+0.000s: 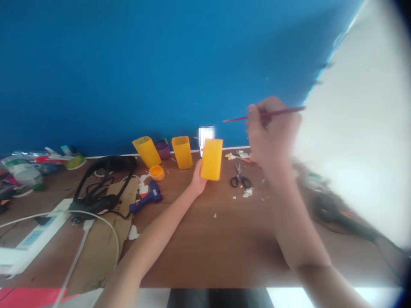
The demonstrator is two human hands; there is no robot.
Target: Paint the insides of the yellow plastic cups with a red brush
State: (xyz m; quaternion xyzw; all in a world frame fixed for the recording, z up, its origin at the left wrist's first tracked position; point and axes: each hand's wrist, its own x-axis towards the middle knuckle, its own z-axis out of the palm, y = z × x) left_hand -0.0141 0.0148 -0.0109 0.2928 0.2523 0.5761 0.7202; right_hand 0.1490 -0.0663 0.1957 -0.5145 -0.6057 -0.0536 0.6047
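Observation:
My left hand (198, 179) is closed around the lower left side of a yellow box-shaped cup (212, 160), held above the table. My right hand (271, 128) is raised to the right, pinching a thin red paintbrush (234, 119); its tip points left and is apart from the cup. Two more yellow cups, a tilted one (147, 152) and an upright one (182, 152), stand near the wall. In front of the tilted cup sits a small orange paint pot (157, 173). A purple jar (163, 150) stands between those cups.
Black-handled scissors (239, 177) and paper scraps (248, 192) lie on the brown table (205, 248). To the left are a blue glue gun (147, 198), cardboard (93, 252), a black headset (102, 188), a white power strip (38, 235) and a plastic bottle (24, 171). A blue wall (160, 77) rises behind.

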